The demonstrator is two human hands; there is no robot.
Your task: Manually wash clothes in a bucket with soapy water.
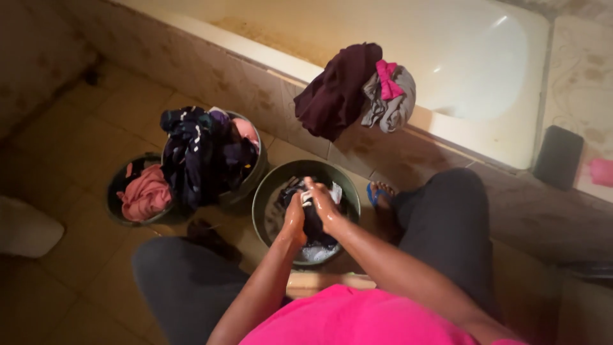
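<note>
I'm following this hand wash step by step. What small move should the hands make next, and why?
Probably dip the dark cloth back into the basin and rub again. Both the left hand and right hand grip it above the basin, wet, with white suds below.

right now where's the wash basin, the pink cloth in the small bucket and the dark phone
wash basin (268, 191): head view, left rim
pink cloth (147, 195): head view, middle of bundle
dark phone (558, 156): head view, centre of back

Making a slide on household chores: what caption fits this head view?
Left hand and right hand scrub a dark wet garment over a round green plastic basin.
</note>
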